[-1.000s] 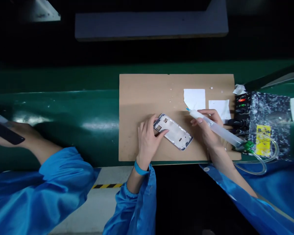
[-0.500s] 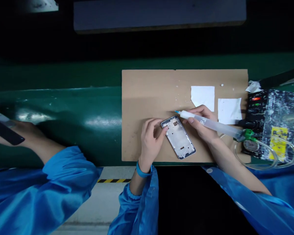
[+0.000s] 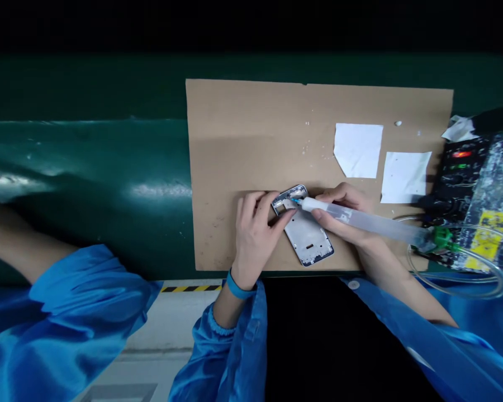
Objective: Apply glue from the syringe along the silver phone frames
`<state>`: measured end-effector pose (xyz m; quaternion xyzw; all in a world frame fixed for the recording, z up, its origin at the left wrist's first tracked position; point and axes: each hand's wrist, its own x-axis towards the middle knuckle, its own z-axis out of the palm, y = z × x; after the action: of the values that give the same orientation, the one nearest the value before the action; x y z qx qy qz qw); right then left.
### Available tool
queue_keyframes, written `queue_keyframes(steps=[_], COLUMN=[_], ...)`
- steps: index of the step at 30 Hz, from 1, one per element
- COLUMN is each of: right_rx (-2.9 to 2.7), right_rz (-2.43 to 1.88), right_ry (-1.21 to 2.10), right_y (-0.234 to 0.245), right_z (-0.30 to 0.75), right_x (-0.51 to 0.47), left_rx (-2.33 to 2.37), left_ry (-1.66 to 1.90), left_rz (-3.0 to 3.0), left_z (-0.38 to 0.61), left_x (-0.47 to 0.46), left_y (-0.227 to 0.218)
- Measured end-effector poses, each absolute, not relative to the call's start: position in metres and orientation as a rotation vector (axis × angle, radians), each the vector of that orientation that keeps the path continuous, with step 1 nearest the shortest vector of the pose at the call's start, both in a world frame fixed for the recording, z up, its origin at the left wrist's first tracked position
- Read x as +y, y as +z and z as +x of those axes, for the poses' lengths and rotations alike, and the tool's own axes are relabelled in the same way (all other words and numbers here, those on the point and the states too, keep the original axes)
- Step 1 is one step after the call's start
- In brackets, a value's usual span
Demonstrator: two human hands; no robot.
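Green belt surface [image 3: 109, 184] stretches across the scene, and a brown cardboard sheet [image 3: 243, 134] is laid on it toward the right. On the near part of the cardboard a phone frame [image 3: 308, 237] is set flat, angled with its far end to the left. That far-left corner is pinned by the left hand [image 3: 254, 237] — its fingertips [image 3: 288, 215] are curled onto the frame's edge, thumb and forefinger close together. A clear syringe dispenser [image 3: 369, 220] is gripped pen-fashion by the right hand [image 3: 346, 215], fingers wrapped narrowly around the barrel; its blue tip [image 3: 295, 200] is held at the frame's far end, just beside the left fingertips. Two white paper pieces [image 3: 358, 148] lie farther off on the cardboard, and a control box [image 3: 459, 173] sits at the right. At the near left — a co-worker's blue sleeve [image 3: 67, 312] is seen.
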<state>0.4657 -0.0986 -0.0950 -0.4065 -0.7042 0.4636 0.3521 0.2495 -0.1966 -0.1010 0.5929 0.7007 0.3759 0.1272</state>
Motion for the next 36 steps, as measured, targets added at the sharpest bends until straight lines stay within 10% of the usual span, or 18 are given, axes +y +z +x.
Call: queue_keyframes(steps=[36], right_rx=[-1.973], right_rz=[-1.194], right_ry=[1.198], right_y=[-0.076], right_z=[0.465], right_x=[-0.092], left_rx=[2.025], left_ry=[1.117], left_rz=[1.737], left_z=[0.251], left_x=[-0.195], left_y=[-0.101])
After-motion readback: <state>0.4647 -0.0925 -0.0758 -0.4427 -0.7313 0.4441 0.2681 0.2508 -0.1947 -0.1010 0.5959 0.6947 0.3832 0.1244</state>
